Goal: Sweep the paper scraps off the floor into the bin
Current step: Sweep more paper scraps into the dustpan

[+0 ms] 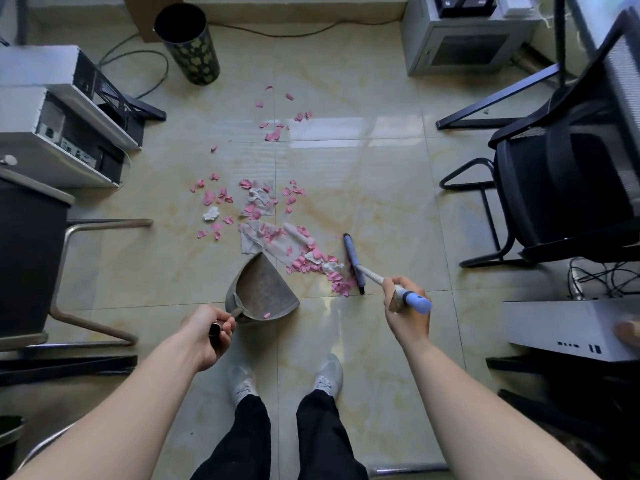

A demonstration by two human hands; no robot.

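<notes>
While the dustpan (264, 295) is rested on the glossy tiled floor (374, 188) just ahead of two grey shoes (327, 374), its thin handle is gripped by the left hand (207, 332), whose fingers are curled fully closed around the dark end of the handle. One pink scrap is seen inside the pan near its rear wall. The broom (356, 263) is held by the right hand (403, 308), the fingers wrapped tight about the pale shaft just below its blue cap, and the blue brush head is set on the tiles to the right of the pan. Between brush and pan a dense heap of pink paper scraps (313, 263) is gathered, mixed with crumpled white tissue (258, 237); the heap is touched by the brush head. Looser scraps are scattered farther up the floor. The bin (188, 43), a dark cylinder patterned with pale flowers, is stood upright well apart from the scraps, beside a cardboard box and a trailing cable (145, 74). A black mesh chair (568, 174) is placed at the right.
</notes>
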